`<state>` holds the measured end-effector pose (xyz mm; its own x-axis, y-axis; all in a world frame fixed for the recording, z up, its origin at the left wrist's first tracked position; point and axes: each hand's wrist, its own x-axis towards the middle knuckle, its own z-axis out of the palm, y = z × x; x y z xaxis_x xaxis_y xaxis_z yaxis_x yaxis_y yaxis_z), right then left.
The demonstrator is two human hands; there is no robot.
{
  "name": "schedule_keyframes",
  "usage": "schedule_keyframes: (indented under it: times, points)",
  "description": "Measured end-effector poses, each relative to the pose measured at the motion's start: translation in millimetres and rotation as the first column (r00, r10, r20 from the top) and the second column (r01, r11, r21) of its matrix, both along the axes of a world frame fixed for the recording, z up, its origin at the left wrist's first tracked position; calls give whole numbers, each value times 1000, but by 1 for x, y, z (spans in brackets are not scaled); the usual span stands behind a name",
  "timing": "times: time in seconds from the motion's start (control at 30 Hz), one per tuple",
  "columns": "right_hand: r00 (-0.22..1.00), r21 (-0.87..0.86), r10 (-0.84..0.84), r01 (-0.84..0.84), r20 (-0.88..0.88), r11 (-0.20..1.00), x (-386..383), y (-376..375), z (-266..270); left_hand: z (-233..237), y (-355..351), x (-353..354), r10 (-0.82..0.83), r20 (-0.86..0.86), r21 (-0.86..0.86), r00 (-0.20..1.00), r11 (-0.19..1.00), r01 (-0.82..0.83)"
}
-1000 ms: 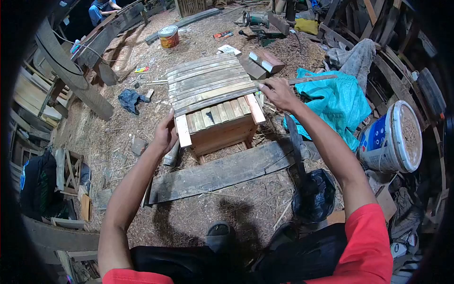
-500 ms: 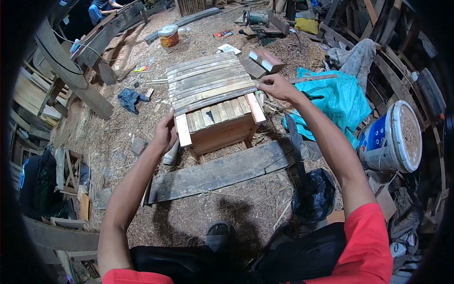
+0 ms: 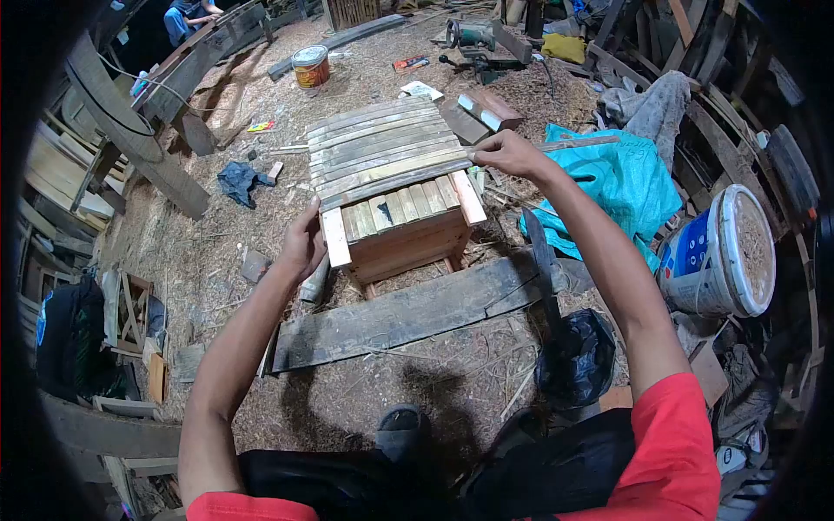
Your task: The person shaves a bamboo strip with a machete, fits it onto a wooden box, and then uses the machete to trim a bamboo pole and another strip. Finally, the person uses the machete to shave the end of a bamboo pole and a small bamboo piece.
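Observation:
A wooden box (image 3: 404, 246) stands on the floor in front of me, its top covered by several narrow wooden slats (image 3: 382, 143). The nearest slat (image 3: 395, 184) is darker and lies across the front of the slatted top, above a lower layer of short boards. My left hand (image 3: 303, 242) is at that slat's left end, its fingers partly hidden behind the box's corner. At the right end, my right hand (image 3: 506, 157) pinches the slat's tip between thumb and fingers.
A long plank (image 3: 408, 313) lies before the box. A machete (image 3: 543, 260) and black bag (image 3: 578, 358) are at the right, near a turquoise sack (image 3: 608, 187) and white bucket (image 3: 717, 250). A paint can (image 3: 310, 67) stands beyond. Another person (image 3: 187, 19) sits far left.

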<state>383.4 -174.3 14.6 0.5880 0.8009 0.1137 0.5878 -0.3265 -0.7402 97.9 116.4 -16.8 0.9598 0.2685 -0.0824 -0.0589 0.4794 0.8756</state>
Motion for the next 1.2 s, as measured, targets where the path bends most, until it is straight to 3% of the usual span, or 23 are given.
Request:
schedule_keyframes:
  times: [0.43, 0.53, 0.63, 0.83, 0.93, 1.2]
  points:
    - [998, 118, 54, -55, 8, 991, 4, 1, -17, -3, 3, 1, 0, 4, -26, 1000, 1000, 0]
    - [999, 93, 38, -37, -15, 995, 3, 0, -12, -3, 3, 1, -5, 12, -23, 1000, 1000, 5]
    - [996, -62, 34, -39, -78, 997, 8, 2, -3, -1, 2, 0, -7, 12, -21, 1000, 1000, 7]
    - [997, -23, 53, -54, -56, 998, 15, 6, -3, -1, 0, 1, 8, -1, -18, 1000, 1000, -8]
    - [996, 28, -13, 15, -84, 999, 14, 11, -2, -1, 1, 1, 12, -9, -20, 1000, 1000, -12]
    - [986, -72, -159, 163, 57, 984, 5, 14, 10, -1, 1, 1, 18, -39, -32, 999, 999, -19]
